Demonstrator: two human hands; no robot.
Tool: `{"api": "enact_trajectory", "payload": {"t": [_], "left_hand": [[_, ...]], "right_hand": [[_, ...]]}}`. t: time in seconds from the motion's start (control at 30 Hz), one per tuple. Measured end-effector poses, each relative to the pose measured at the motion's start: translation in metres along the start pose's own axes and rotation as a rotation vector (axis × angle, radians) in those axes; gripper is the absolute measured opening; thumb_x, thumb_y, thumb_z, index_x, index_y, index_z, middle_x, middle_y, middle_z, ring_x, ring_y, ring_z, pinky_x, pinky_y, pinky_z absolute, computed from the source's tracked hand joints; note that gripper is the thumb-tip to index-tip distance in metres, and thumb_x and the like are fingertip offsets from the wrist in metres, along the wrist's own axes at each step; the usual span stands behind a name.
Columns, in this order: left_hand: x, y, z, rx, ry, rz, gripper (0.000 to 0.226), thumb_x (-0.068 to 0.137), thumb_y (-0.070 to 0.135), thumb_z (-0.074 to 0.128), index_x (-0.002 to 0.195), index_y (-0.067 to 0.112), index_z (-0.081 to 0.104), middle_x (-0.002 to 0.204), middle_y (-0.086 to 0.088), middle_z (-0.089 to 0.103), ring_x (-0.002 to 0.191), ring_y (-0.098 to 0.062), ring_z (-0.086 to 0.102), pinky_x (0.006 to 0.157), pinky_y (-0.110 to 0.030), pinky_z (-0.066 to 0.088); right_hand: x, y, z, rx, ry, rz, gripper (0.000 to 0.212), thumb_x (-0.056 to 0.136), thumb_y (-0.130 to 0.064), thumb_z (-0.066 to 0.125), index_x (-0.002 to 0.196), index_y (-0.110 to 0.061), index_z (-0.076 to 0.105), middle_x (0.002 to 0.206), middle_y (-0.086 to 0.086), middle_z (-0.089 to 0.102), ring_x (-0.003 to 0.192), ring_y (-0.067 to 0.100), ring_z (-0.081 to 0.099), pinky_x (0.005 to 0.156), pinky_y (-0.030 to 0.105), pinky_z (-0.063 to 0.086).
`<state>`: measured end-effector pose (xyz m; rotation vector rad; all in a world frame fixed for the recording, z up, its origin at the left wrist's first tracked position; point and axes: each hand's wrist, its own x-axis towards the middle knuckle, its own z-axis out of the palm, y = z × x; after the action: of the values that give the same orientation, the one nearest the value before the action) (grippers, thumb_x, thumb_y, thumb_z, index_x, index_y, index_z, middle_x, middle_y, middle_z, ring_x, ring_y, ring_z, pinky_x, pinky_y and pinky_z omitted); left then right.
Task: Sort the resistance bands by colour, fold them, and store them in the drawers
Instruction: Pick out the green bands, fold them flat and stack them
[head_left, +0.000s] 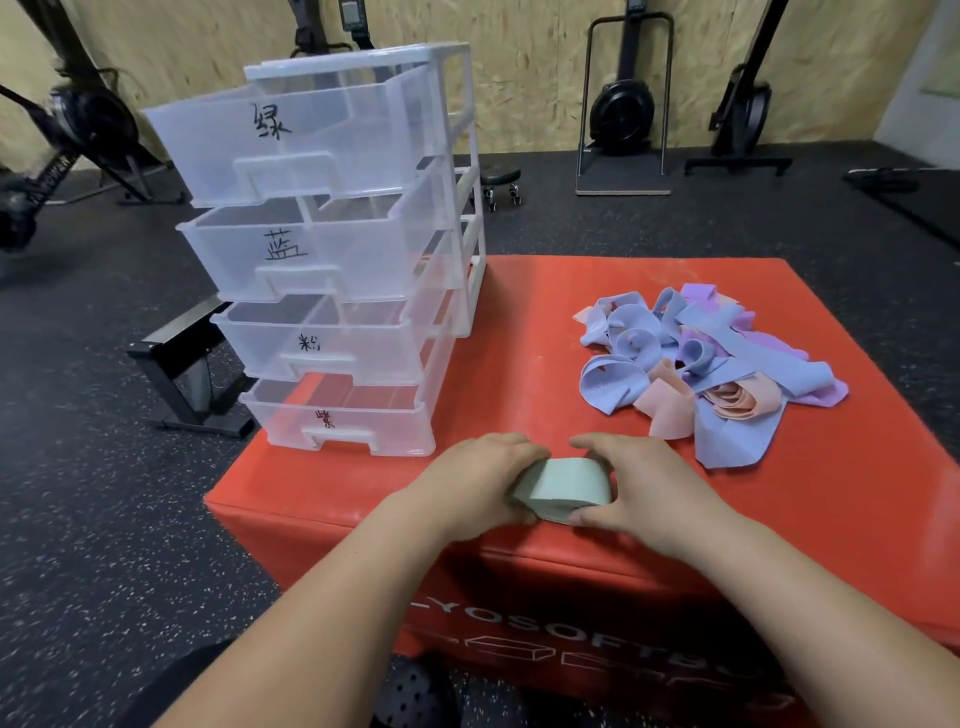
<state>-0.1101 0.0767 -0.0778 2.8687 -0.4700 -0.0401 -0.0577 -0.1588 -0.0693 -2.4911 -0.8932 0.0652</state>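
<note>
Top drawer (291, 140): one black handwritten character, 绿, on the front.
Second drawer (311, 254): handwritten 蓝 on the front.
Third drawer (319, 345): small handwritten 粉 above the handle.
Bottom drawer (340, 423): handwritten 紫 above the handle.
Red box (571, 587): pale letters "LYOSOFTB" on the near side, the rest unclear.
Black machine (54, 174), left: lettering too blurred to read.
</note>
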Motion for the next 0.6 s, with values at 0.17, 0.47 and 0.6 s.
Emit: {"api": "enact_trajectory", "payload": {"t": [0.17, 0.47, 0.6], "left_hand": [[0.004, -0.008, -0.010, -0.081, 0.042, -0.018, 0.064, 0.068, 0.054, 0.092, 0.122, 0.033, 0.065, 0.104, 0.013, 0.066, 0.095, -0.015, 0.060, 0.080, -0.042, 0.054], [-0.001, -0.016, -0.015, -0.084, 0.010, -0.078, 0.063, 0.063, 0.063, 0.093, 0.109, 0.029, 0.065, 0.098, 0.013, 0.066, 0.089, -0.014, 0.058, 0.077, -0.041, 0.054], [-0.002, -0.016, -0.015, -0.008, -0.001, -0.097, 0.061, 0.063, 0.067, 0.090, 0.105, 0.029, 0.065, 0.094, 0.010, 0.067, 0.086, -0.018, 0.059, 0.075, -0.043, 0.055]], "right_hand": [[0.004, 0.004, -0.011, 0.030, -0.084, -0.016, 0.088, 0.067, -0.042, 0.091, 0.145, -0.032, 0.053, 0.127, -0.011, 0.067, 0.115, 0.008, 0.063, 0.098, 0.032, 0.054], [0.005, 0.006, -0.010, -0.089, -0.109, -0.064, 0.078, 0.074, -0.043, 0.085, 0.145, -0.032, 0.053, 0.132, -0.013, 0.063, 0.118, 0.009, 0.061, 0.100, 0.029, 0.050], [0.001, 0.008, 0.002, -0.106, -0.144, -0.084, 0.068, 0.078, -0.052, 0.080, 0.139, -0.040, 0.052, 0.122, -0.017, 0.057, 0.113, 0.009, 0.058, 0.099, 0.032, 0.048]]}}
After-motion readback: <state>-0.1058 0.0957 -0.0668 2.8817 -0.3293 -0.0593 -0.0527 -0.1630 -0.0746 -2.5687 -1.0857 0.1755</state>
